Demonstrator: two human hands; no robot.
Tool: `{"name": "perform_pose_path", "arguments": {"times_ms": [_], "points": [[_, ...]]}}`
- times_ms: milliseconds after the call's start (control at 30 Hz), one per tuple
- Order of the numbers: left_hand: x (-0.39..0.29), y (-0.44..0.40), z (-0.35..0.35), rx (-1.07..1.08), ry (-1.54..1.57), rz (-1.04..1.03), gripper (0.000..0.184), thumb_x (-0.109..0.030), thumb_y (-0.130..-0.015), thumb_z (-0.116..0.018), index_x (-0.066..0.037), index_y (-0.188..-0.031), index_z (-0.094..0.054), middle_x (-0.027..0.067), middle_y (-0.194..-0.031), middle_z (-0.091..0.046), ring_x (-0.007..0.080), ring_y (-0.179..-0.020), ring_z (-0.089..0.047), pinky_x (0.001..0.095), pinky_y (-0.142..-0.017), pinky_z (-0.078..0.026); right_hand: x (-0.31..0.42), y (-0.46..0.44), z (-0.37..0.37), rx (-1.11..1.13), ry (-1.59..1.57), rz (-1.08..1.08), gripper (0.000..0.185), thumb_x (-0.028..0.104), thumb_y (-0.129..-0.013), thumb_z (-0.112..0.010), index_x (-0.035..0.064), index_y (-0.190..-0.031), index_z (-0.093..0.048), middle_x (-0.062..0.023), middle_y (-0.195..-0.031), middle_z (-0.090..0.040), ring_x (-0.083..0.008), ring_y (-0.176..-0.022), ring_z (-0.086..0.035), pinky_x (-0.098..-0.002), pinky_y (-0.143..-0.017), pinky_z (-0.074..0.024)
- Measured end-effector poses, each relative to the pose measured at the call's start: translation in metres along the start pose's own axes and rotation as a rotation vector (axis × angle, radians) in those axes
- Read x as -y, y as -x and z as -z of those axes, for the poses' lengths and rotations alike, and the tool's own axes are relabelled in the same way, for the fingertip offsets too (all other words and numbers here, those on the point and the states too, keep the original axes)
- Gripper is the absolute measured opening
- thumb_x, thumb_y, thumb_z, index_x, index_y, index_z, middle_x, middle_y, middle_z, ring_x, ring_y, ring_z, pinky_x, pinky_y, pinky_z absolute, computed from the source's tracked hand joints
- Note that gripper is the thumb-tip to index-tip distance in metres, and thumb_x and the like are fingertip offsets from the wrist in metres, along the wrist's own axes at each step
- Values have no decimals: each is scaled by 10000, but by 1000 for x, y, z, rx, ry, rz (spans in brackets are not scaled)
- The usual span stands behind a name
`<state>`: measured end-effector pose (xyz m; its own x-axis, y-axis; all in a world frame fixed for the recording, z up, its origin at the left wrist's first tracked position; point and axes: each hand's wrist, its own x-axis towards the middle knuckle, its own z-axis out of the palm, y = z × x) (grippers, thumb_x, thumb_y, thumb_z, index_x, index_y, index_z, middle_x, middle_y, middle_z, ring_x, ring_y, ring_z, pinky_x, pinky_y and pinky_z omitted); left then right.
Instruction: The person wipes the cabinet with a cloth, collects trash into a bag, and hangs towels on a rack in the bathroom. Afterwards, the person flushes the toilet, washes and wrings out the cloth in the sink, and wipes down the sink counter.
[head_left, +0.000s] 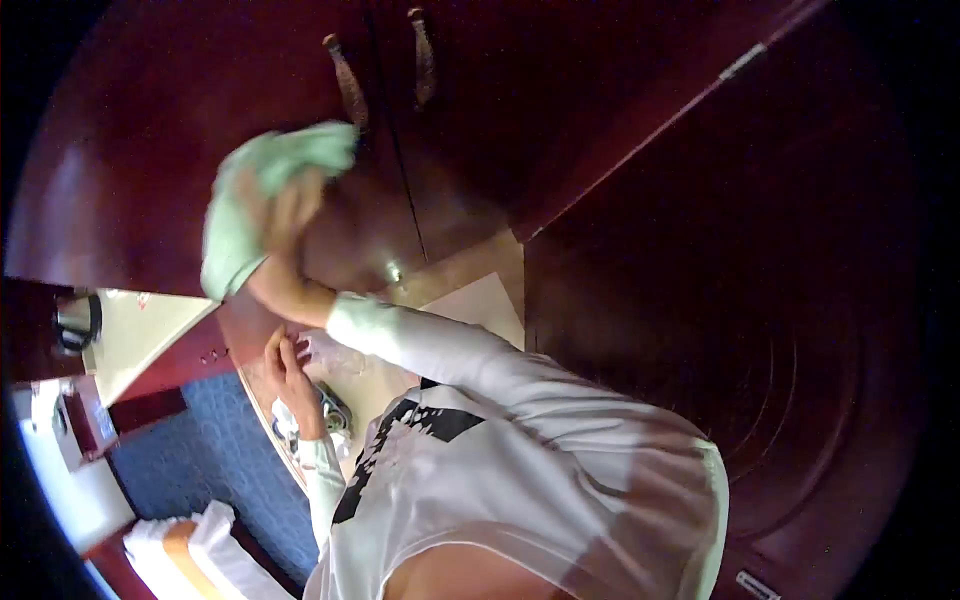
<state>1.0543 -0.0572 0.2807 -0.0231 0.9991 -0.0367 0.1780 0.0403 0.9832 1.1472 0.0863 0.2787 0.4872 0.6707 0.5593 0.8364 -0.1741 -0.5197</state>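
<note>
My right hand [285, 215] is on a pale green cloth [232, 245], its fingers over the folds and smeared by motion. The cloth lies against or just in front of a glossy dark red panel [150, 150], below two ornate handles [348, 80]. Lower down, my left hand [287, 365] is held out with its fingers partly stretched and nothing in them. It is near a wooden surface [375, 375] and a dark-rimmed holder with white items [335, 415], too unclear to name.
A white sheet [480, 305] lies on the wooden surface. Patterned blue carpet [210, 450] covers the floor. A bed with white linen and an orange strip [185, 550] stands at lower left. A pale tabletop [140, 335] bears a black object [75, 322].
</note>
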Motion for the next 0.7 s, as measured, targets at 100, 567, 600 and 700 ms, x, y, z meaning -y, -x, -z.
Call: {"name": "perform_pose_path", "arguments": {"times_ms": [100, 567, 600, 700], "points": [[21, 2, 14, 11, -7, 19, 308, -216, -920, -457, -6, -1135, -521, 95, -930, -593, 157, -793, -574, 248, -663, -463, 4, -16, 28, -239, -139, 596, 504, 227, -774, -571, 372, -1239, -440, -56, -1354, -316, -326, -1292, -169, -673, -875, -248], [88, 56, 84, -127, -115, 268, 253, -194, -930, -436, -31, -1083, -553, 64, -860, -577, 136, -723, -575, 248, -629, -469, -248, -25, 80, -4, -292, 179, 382, 200, -764, -651, 82, -1100, -513, -157, -1165, -422, -364, -1044, -404, -442, -838, -378], [80, 61, 80, -149, -100, 297, 254, -196, -928, -438, -31, -1086, -550, 64, -864, -579, 137, -728, -578, 248, -639, -467, -266, -25, 88, -87, -107, 236, 433, 116, -730, -603, 40, -1142, -493, -205, -1200, -402, -374, -1093, -369, -450, -918, -296], [87, 80, 78, -213, -63, 401, 254, -214, -919, -454, -47, -1083, -552, 51, -878, -587, 135, -740, -589, 232, -625, -453, -332, -34, 115, -229, -41, -91, 540, 8, -703, -504, -39, -1233, -409, -228, -1292, -342, -366, -1193, -305, -454, -1017, -202]]}}
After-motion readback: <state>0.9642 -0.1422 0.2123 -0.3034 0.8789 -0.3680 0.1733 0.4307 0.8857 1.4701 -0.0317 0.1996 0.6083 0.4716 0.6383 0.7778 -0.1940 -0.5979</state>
